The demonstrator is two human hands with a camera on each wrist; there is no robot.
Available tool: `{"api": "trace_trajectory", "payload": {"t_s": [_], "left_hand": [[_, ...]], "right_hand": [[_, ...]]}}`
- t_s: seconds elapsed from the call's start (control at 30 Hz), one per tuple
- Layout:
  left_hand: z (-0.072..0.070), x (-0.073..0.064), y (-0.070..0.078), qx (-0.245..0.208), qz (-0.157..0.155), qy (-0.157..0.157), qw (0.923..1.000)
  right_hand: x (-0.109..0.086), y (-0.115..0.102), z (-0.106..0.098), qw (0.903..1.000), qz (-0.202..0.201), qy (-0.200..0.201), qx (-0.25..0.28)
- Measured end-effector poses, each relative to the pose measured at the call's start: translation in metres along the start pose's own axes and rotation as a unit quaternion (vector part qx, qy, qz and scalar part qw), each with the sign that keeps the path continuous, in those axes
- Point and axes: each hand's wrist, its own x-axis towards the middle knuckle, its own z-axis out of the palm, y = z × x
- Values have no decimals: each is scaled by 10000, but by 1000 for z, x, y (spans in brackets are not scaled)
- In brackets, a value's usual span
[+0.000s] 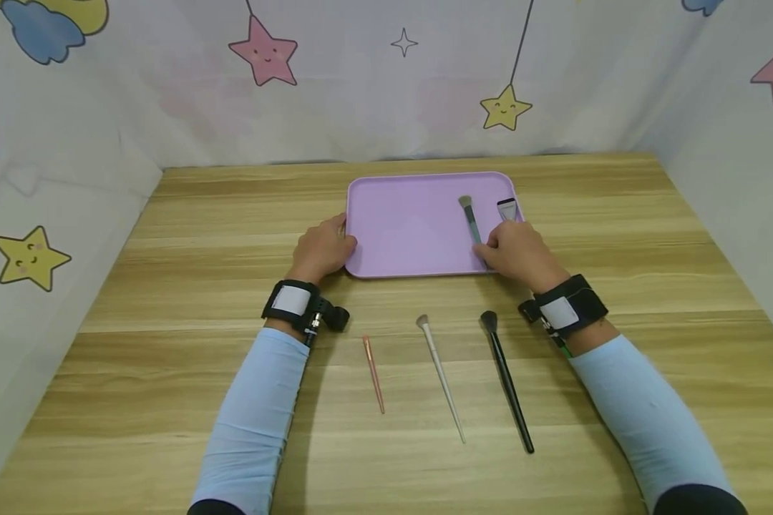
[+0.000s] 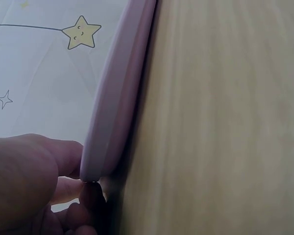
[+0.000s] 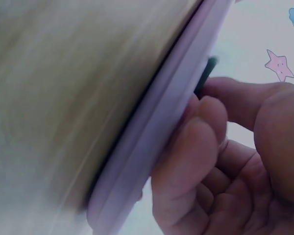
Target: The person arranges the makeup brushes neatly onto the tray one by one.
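Note:
A lilac tray (image 1: 399,225) lies at the back middle of the table. My left hand (image 1: 323,250) grips its left edge, with the thumb at the rim and other fingers below it in the left wrist view. Over the tray's front right part, my right hand (image 1: 522,252) pinches the handle of a green makeup brush (image 1: 470,214), whose bristles point to the back. A flat-headed brush (image 1: 507,209) with a dark tip lies by the tray's right side; the hand hides its handle. In the right wrist view only a short dark-green piece of the brush (image 3: 206,76) shows.
In front of the tray lie three makeup brushes: a small rose-pink one (image 1: 373,375), a white one (image 1: 441,379) and a large black one (image 1: 507,383). A printed white curtain (image 1: 361,107) closes off the wooden table (image 1: 232,300) at the back and sides.

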Motion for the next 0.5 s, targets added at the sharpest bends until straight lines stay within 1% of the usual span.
{"api": "trace_trajectory", "payload": {"t_s": [0.23,0.5], "left_hand": [[0,0,1,9,3,13,10000],[0,-1,2,-11,8,11,10000]], "right_hand": [[0,1,0,9999,-15,159,-61],[2,1,0,9996,80,143,-238]]}}
